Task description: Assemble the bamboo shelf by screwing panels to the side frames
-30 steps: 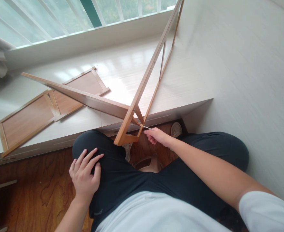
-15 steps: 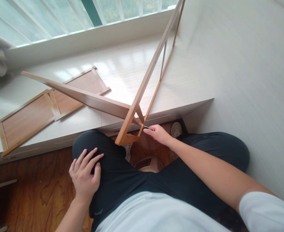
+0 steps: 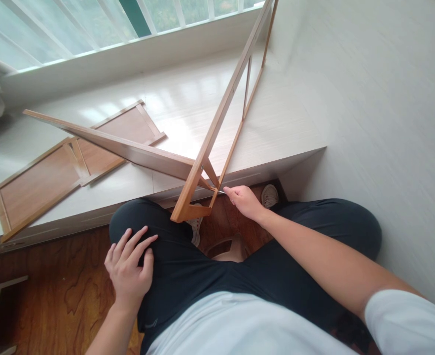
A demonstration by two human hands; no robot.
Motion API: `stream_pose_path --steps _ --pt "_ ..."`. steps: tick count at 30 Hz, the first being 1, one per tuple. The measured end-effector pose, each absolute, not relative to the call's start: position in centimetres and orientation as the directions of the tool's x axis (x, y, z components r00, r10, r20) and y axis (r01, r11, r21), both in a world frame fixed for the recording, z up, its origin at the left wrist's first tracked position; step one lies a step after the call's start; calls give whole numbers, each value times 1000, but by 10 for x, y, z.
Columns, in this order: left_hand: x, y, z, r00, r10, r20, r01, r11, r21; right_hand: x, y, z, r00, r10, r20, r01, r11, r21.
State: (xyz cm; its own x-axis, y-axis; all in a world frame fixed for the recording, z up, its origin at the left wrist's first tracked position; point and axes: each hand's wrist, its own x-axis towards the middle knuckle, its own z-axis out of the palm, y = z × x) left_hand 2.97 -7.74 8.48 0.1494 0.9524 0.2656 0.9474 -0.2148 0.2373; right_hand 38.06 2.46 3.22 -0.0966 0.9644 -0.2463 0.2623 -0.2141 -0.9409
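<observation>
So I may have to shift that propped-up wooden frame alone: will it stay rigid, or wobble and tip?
The wooden frame is probably stiff along each slat but likely to rack, since its slats are thin and the span is open. It seems light. It may tip easily: it stands tilted, its corner overhanging the ledge, with only the right hand at that corner.

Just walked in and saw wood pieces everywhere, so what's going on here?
A seated person is working on a wooden frame that leans over the white window ledge. The right hand pinches a thin metal tool at the frame's lower joint. The left hand rests open on the left thigh. A flat wooden panel lies on the ledge to the left.
</observation>
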Motion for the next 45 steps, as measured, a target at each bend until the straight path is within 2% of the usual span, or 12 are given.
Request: stream_pose_path --steps 5,13,15,18,20,23,28,38,45 --pt "30 -77 84 152 948 280 946 -222 238 376 24 23 -162 918 -362 40 -361 -932" --pt "30 -77 83 143 949 282 944 -216 248 373 22 27 -291 863 -414 -168 -472 -865" --pt "30 -77 84 139 950 280 944 -213 251 374 21 29 -347 830 -438 -247 -531 -811" --pt "31 -77 84 137 951 276 944 -210 253 376 21 31 -455 760 -465 -398 -640 -658" --pt "31 -77 85 133 953 272 945 -205 256 378 22 31 -498 728 -470 -440 -680 -586" --pt "31 -76 85 134 953 271 945 -206 256 378 22 30 -505 714 -485 -429 -695 -577" --pt "32 -76 84 152 949 277 945 -221 239 376 21 30 -427 741 -519 -342 -663 -665" --pt "32 -77 85 131 955 266 946 -201 255 372 20 25 -349 760 -548 -155 -624 -766" --pt "34 -77 87 129 958 255 946 -196 258 373 21 22 -345 737 -581 -37 -630 -776"
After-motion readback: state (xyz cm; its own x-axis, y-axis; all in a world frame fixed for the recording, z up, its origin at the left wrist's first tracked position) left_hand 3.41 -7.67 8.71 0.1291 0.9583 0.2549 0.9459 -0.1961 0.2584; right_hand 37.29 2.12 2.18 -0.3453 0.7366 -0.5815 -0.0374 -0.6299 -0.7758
